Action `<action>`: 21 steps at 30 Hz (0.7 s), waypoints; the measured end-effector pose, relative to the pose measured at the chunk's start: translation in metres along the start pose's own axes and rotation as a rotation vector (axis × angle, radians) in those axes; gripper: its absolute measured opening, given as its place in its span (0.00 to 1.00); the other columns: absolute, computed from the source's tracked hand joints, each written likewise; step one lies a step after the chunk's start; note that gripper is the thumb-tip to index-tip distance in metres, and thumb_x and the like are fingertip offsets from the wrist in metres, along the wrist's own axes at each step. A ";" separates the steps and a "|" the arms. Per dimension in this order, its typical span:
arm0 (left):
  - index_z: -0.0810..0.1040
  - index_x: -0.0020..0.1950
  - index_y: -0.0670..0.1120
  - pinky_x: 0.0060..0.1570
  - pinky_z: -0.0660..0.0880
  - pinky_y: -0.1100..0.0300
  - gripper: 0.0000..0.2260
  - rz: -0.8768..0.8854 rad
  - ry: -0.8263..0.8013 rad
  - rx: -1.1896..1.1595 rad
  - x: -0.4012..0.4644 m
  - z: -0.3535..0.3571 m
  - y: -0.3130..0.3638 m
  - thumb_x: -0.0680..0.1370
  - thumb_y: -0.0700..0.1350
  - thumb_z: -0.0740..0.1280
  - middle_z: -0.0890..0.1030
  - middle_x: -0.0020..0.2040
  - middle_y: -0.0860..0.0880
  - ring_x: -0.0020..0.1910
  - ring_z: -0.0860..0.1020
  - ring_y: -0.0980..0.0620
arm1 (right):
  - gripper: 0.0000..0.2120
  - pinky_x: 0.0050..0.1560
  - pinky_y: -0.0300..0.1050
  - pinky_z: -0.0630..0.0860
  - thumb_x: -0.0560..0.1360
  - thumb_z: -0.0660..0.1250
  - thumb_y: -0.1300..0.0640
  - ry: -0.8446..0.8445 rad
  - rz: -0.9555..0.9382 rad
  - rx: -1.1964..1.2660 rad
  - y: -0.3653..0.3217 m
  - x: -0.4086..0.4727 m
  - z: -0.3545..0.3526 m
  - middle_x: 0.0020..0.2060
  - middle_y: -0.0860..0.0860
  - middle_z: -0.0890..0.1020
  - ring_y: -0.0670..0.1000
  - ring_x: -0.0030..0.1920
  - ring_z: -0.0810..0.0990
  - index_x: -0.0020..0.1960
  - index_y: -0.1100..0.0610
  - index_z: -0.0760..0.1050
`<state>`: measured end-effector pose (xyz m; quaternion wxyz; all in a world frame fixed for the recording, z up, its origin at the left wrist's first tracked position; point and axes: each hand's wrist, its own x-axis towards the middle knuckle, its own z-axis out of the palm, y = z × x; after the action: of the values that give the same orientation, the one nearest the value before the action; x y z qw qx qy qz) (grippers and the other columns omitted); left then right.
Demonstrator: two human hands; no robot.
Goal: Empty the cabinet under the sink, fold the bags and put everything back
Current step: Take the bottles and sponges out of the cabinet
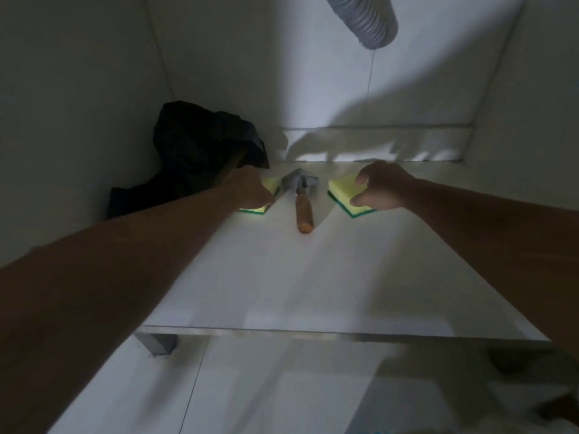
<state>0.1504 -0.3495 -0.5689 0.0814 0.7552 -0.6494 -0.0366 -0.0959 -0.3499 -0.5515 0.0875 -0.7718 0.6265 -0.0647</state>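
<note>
A white cabinet floor (313,277) carries everything. A crumpled black bag (194,151) fills the back left corner. The left hand (250,191) grips one yellow-green sponge (271,184); the right hand (382,189) grips another sponge (343,191). A wooden-handled trowel (302,198) lies between them.

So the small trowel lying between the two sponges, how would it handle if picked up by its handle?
The trowel looks stiff, with a metal blade and wooden handle, so it should lift as one piece. It is probably blade-heavy and may dip at the tip. The rounded handle could roll a little if nudged, though the flat blade on the cabinet floor likely stops it.
</note>
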 end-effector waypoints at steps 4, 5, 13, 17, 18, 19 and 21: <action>0.59 0.76 0.42 0.67 0.66 0.52 0.38 -0.104 -0.085 -0.090 0.021 0.028 -0.006 0.73 0.58 0.68 0.64 0.74 0.41 0.71 0.65 0.41 | 0.32 0.69 0.45 0.63 0.75 0.67 0.47 -0.063 -0.017 0.016 0.011 0.034 0.020 0.74 0.55 0.66 0.56 0.74 0.64 0.75 0.56 0.64; 0.58 0.76 0.44 0.68 0.66 0.50 0.40 -0.124 -0.085 -0.107 0.026 0.032 -0.007 0.71 0.60 0.68 0.64 0.74 0.41 0.72 0.65 0.40 | 0.31 0.69 0.45 0.64 0.75 0.67 0.46 -0.068 -0.022 0.010 0.012 0.039 0.025 0.73 0.56 0.67 0.57 0.73 0.65 0.74 0.56 0.64; 0.60 0.73 0.42 0.61 0.70 0.51 0.42 -0.235 0.013 -0.072 0.022 0.026 0.005 0.67 0.57 0.74 0.67 0.71 0.40 0.69 0.68 0.40 | 0.24 0.41 0.43 0.71 0.63 0.73 0.49 -0.091 0.052 0.074 0.020 0.043 0.027 0.54 0.55 0.77 0.57 0.49 0.75 0.56 0.53 0.72; 0.52 0.76 0.41 0.64 0.69 0.50 0.49 -0.294 0.043 -0.118 -0.007 -0.003 0.017 0.65 0.55 0.76 0.65 0.72 0.39 0.70 0.65 0.38 | 0.30 0.39 0.43 0.73 0.60 0.75 0.48 -0.159 0.068 0.135 0.016 0.032 0.006 0.53 0.55 0.77 0.57 0.51 0.77 0.59 0.55 0.72; 0.52 0.76 0.41 0.64 0.70 0.49 0.49 -0.300 0.037 -0.126 -0.019 -0.013 0.019 0.65 0.55 0.77 0.65 0.71 0.39 0.70 0.66 0.38 | 0.30 0.37 0.43 0.74 0.59 0.75 0.49 -0.178 0.068 0.163 0.014 0.028 0.000 0.52 0.55 0.76 0.58 0.50 0.77 0.58 0.55 0.72; 0.53 0.75 0.40 0.63 0.71 0.48 0.49 -0.310 0.025 -0.137 -0.031 -0.024 0.022 0.64 0.54 0.77 0.65 0.70 0.39 0.69 0.66 0.38 | 0.30 0.35 0.44 0.76 0.58 0.75 0.50 -0.199 0.068 0.199 0.011 0.022 -0.008 0.51 0.55 0.76 0.58 0.48 0.78 0.58 0.55 0.71; 0.58 0.73 0.39 0.55 0.74 0.51 0.46 -0.334 0.004 -0.171 -0.055 -0.044 0.024 0.63 0.53 0.78 0.69 0.66 0.40 0.64 0.70 0.39 | 0.31 0.36 0.56 0.81 0.57 0.73 0.51 -0.260 0.064 0.258 0.003 0.010 -0.024 0.51 0.57 0.75 0.61 0.47 0.77 0.58 0.54 0.70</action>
<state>0.1254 -0.2954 -0.5244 0.1392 0.8430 -0.5093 -0.1031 -0.1019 -0.3613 -0.5289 0.2680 -0.7355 0.6209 -0.0416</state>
